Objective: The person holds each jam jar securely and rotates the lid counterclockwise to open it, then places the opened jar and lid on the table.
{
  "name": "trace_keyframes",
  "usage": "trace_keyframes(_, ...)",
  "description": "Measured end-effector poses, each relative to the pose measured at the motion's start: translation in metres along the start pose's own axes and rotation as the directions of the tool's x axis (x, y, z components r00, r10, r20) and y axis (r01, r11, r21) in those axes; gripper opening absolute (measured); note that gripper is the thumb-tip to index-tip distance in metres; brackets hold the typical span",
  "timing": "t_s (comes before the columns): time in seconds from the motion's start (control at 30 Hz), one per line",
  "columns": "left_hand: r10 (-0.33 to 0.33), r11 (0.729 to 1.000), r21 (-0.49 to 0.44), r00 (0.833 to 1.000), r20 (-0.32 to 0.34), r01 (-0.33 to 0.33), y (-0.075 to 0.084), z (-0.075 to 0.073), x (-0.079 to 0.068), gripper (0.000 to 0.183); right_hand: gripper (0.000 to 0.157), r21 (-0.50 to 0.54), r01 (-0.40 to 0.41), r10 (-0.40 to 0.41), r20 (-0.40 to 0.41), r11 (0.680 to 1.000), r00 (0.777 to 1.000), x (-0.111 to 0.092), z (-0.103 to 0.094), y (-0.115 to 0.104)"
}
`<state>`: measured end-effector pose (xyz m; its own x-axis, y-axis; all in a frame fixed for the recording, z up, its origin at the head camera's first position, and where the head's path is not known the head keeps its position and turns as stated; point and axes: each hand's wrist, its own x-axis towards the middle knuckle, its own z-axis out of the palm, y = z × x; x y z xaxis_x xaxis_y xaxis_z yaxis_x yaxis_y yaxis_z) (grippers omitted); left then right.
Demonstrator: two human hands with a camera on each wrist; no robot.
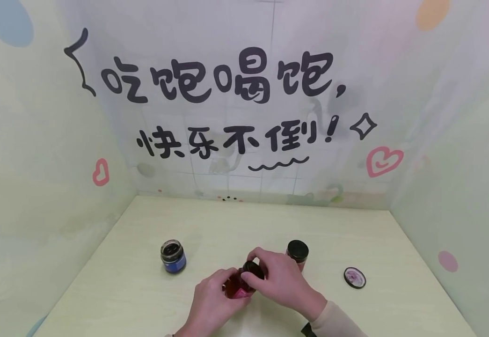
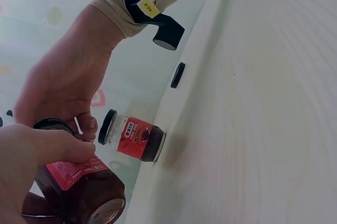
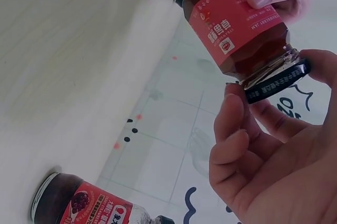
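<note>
My left hand (image 1: 216, 297) grips a strawberry jam jar (image 3: 237, 24) with a red label and dark red contents, tilted in the wrist views. My right hand (image 1: 284, 283) pinches the jar's black lid (image 3: 279, 81) by its edge, thumb on one side and fingers on the other. The lid sits at the jar's mouth, with the clear glass neck showing beside it. In the head view, both hands meet over the front middle of the table, and part of the jar is hidden behind them.
An open jar with a blue label (image 1: 174, 257) and dark contents stands at the left. Behind my right hand is a black-lidded, red-labelled jar (image 2: 134, 137). A loose lid (image 1: 354, 278) lies inner side up at the right, purple residue inside it. Printed cloth walls (image 1: 244, 187) enclose the table.
</note>
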<state>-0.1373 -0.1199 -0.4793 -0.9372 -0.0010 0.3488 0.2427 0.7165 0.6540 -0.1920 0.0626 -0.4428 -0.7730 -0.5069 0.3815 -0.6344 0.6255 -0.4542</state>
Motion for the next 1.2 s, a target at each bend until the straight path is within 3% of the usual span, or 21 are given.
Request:
trace_keyframes(0.3,-0.036,0.999,-0.008,0.999,-0.013,0.035,-0.004,0.001,0.001,0.044,0.032,0.055,0.068,-0.068,0.005,0.996,0.998,0.0,-0.001,0.0)
trace_keyframes(0.77,-0.146,0.982,-0.121,0.989,-0.011,0.144,-0.012,-0.004,0.004,0.049,0.04,0.139,0.124,-0.128,0.021,0.983,0.992,-0.001,-0.006,-0.001)
trace_keyframes(0.93,-0.188,0.976,-0.119,0.982,-0.025,0.184,-0.017,-0.005,0.004,0.057,0.045,0.096,0.149,-0.153,0.039,0.984,0.987,-0.002,-0.01,0.0)
trace_keyframes(1.2,-0.192,0.973,-0.141,0.978,-0.078,0.18,-0.028,-0.008,0.007,0.06,0.052,-0.008,0.19,-0.189,0.062,0.982,0.98,-0.008,-0.018,0.006)
